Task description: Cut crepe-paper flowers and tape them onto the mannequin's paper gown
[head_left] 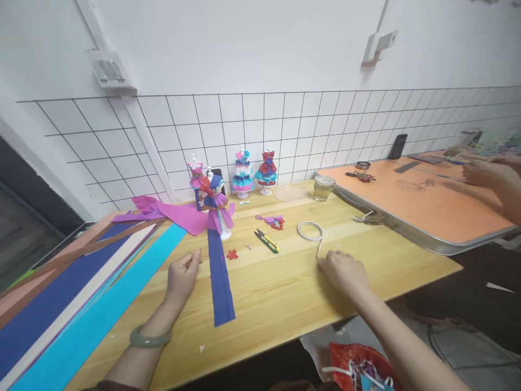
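Head view: I see a pale-yellow wooden table [277, 336].
Left hand [183, 275]: curled beside a long dark-blue flat strip [220, 288]; I can't tell whether it grips anything.
Right hand [344, 271]: pinching the loose end of a narrow whitish ring-shaped roll [311, 239], lying just beyond.
Green-and-yellow snips [266, 241]: between strip and roll.

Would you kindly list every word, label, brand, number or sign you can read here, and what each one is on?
None: I can read no text anywhere in this view.
Orange tabletop: faint reddish marks, too blurred to tell whether they are writing.
Small snips: any marking would be too small to read.
White roll by the right hand: no lettering that I can make out.
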A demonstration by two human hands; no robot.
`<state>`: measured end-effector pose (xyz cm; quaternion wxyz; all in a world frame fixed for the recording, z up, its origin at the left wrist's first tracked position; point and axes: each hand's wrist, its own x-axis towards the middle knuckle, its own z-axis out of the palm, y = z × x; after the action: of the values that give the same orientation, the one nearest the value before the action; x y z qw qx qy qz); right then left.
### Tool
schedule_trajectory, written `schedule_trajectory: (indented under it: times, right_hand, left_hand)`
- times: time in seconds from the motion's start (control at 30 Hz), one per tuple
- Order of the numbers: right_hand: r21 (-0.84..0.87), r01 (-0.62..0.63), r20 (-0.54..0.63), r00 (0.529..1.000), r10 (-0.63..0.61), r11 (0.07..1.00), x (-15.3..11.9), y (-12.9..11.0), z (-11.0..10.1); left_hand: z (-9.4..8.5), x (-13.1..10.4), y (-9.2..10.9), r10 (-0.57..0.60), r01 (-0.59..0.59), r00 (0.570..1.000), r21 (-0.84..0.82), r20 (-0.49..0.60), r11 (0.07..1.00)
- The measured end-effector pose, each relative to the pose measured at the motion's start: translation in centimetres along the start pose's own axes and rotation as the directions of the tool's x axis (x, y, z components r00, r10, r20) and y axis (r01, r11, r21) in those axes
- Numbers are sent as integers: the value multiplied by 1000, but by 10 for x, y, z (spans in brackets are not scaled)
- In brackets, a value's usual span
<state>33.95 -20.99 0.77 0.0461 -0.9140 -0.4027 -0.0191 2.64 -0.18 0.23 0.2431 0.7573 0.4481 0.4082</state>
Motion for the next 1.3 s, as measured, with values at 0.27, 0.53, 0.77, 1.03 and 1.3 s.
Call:
schedule_trajectory:
  times: [0.27,0.53,0.77,1.03,1.3]
  right_hand:
    - [688,115,-30,991,-130,716,-16,-23,18]
    - [961,112,-70,983,-167,253,-38,-103,33]
    - [864,338,-225,922,-316,372,-65,-118,34]
    - [666,561,-282,799,-531,491,-61,-103,24]
    - [148,429,-302,877,-373,891,-5,-52,37]
  left_hand:
    - [22,-6,24,34,22,938,-159,346,987]
    - [59,-21,60,-164,659,554,-309,816,686]
    - [69,-32,67,-27,836,411,-364,911,411]
    - [68,-36,60,-151,798,526,-424,837,428]
    - [62,-39,70,-107,780,514,-411,851,472]
